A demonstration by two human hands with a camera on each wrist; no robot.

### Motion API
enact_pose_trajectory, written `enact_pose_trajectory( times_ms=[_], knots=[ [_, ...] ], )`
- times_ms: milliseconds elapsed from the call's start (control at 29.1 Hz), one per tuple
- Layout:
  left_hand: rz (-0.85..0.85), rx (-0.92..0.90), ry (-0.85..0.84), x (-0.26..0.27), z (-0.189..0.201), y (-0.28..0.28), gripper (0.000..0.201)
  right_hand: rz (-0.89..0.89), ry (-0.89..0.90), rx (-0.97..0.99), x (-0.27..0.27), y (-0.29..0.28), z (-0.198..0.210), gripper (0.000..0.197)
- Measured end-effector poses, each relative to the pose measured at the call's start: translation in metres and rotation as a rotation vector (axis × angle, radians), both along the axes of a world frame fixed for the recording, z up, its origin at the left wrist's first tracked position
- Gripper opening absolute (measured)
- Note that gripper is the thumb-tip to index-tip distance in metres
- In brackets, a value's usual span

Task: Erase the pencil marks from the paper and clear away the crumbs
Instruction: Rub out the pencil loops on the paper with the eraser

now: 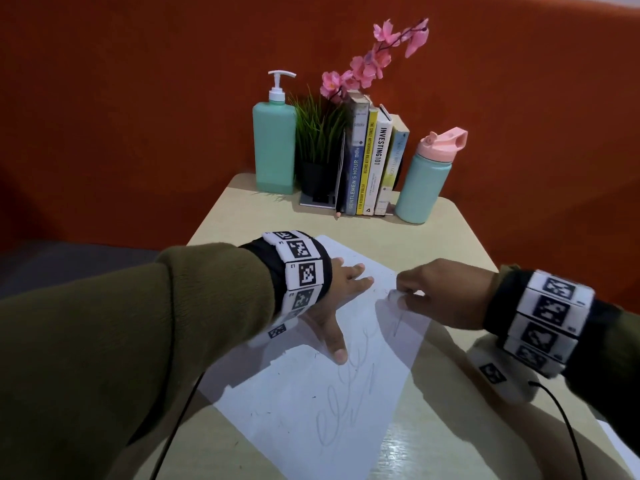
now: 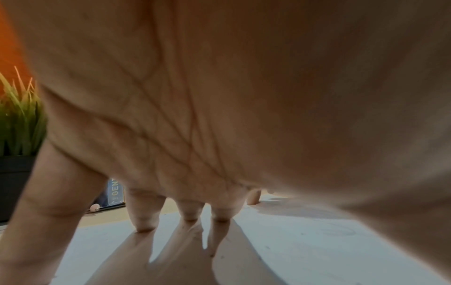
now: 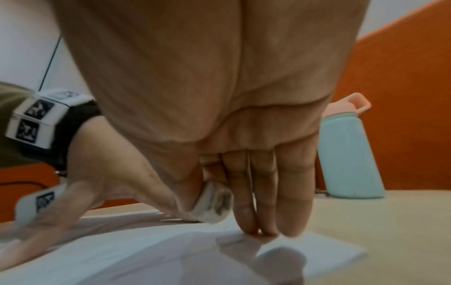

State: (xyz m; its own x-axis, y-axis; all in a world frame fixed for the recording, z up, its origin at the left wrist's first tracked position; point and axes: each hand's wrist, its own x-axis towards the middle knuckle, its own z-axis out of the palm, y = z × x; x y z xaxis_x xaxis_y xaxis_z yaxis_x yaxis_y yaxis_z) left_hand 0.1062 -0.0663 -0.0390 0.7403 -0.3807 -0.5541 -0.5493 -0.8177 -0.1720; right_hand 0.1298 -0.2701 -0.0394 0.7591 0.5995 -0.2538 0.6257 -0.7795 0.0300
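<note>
— Orange wall, beige table [image 1: 450, 237]; why is our left hand [image 1: 332, 306] flat, fingers spread, on the paper [image 1: 304, 393]?

— So it won't slide. Our right hand [image 1: 446, 296] pinches the eraser [image 3: 212, 204] against the sheet's far right part; the near pencil marks [image 1: 346, 393] remain.

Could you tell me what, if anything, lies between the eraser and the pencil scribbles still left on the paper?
Nothing visible blocks the way. The right hand pinches the eraser on the paper; the remaining pencil marks lie nearer, uncovered. The left hand presses the sheet beside them, thumb close.
</note>
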Motion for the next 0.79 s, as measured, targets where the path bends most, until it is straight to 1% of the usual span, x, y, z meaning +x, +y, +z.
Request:
enact_pose_trajectory(
  times_ms=[103, 206, 275, 343, 412, 446, 481, 549, 584, 618, 687, 755, 790],
  knots=[
    [0.010, -0.018, -0.015, -0.005, 0.005, -0.001, 0.131, 0.009, 0.035, 0.053, -0.006, -0.014, -0.006, 0.025],
    [-0.013, -0.116, -0.017, -0.016, 0.006, -0.002, 0.129, 0.024, 0.046, 0.073, -0.010, -0.018, -0.008, 0.022],
    [-0.125, -0.193, 0.011, -0.032, 0.000, -0.005, 0.125, 0.048, 0.029, 0.053, -0.012, -0.018, -0.010, 0.024],
    [-0.253, -0.239, 0.107, -0.053, -0.007, -0.008, 0.117, 0.053, 0.024, 0.050, -0.013, -0.017, -0.011, 0.023],
    [-0.313, -0.221, 0.153, -0.067, -0.015, -0.004, 0.109, 0.058, 0.028, 0.057, -0.011, -0.017, -0.010, 0.022],
    [-0.294, -0.204, 0.137, -0.066, -0.018, 0.003, 0.108, 0.061, 0.027, 0.062, -0.011, -0.017, -0.010, 0.022],
    [-0.224, -0.177, 0.113, -0.061, -0.020, 0.012, 0.107, 0.058, 0.027, 0.065, -0.011, -0.017, -0.010, 0.021],
    [-0.021, -0.130, 0.065, -0.046, -0.019, 0.030, 0.108, 0.048, 0.019, 0.061, -0.012, -0.017, -0.011, 0.020],
    [0.032, -0.117, 0.040, -0.040, -0.017, 0.037, 0.108, 0.050, 0.012, 0.058, -0.012, -0.017, -0.012, 0.020],
    [0.024, -0.111, 0.020, -0.040, -0.015, 0.039, 0.108, 0.054, 0.005, 0.059, -0.013, -0.016, -0.013, 0.021],
    [-0.119, -0.173, 0.020, -0.054, -0.009, 0.033, 0.103, 0.061, -0.001, 0.068, -0.012, -0.016, -0.013, 0.021],
    [-0.279, -0.234, 0.096, -0.078, -0.010, 0.021, 0.100, 0.071, -0.005, 0.069, -0.011, -0.016, -0.014, 0.022],
    [-0.318, -0.217, 0.130, -0.089, -0.013, 0.019, 0.100, 0.075, -0.004, 0.072, -0.011, -0.016, -0.015, 0.023]
  ],
)
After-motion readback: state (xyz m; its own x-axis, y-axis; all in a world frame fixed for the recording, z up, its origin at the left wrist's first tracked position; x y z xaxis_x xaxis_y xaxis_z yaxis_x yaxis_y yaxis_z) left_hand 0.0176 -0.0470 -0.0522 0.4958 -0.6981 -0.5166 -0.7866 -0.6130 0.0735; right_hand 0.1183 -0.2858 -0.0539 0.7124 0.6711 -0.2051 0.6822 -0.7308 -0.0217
